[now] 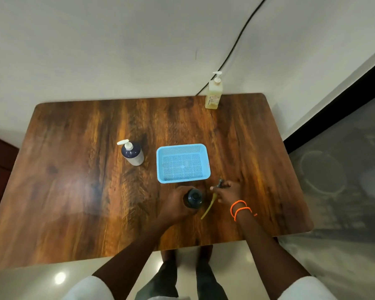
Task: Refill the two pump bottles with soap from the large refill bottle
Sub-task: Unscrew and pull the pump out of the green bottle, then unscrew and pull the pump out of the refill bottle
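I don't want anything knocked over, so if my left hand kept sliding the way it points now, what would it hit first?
Your left hand grips the open dark bottle and points up and right. Pushed on, bottle first, it would probably meet the blue basket at its near edge. Height is hard to judge from above.

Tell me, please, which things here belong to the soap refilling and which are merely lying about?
Job: opened dark bottle in left hand; its pump in right hand; white-pump dark bottle; yellow refill bottle.
Lying about: blue basket; black cable.
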